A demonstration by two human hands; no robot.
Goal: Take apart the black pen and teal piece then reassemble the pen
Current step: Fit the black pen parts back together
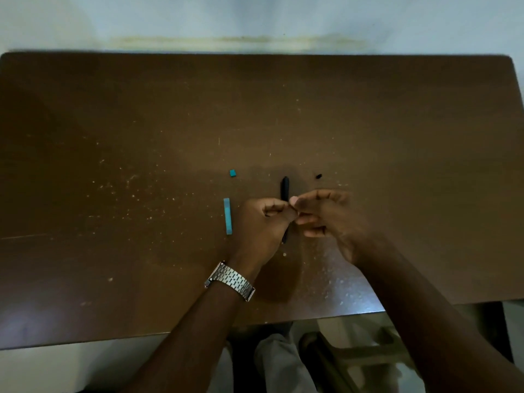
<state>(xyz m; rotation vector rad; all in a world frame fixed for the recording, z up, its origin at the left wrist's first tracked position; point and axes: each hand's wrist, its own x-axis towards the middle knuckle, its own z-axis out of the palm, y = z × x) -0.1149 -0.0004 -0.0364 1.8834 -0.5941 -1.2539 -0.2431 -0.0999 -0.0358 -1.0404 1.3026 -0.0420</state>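
Note:
My left hand (262, 225) is closed around a black pen barrel (284, 188), which stands roughly upright on the table, its top end showing above my fingers and its lower tip below my palm. My right hand (323, 214) meets the left at the fingertips and pinches at the pen's middle; what lies between those fingers is hidden. A long teal piece (227, 216) lies flat just left of my left hand. A small teal cap (233, 173) lies farther back. A small black part (318, 176) rests behind my right hand.
The brown table (141, 165) is scuffed with pale specks. Its near edge runs below my forearms, with a chair and my lap showing beneath. A metal watch (231, 280) sits on my left wrist. A pale wall rises behind the far edge.

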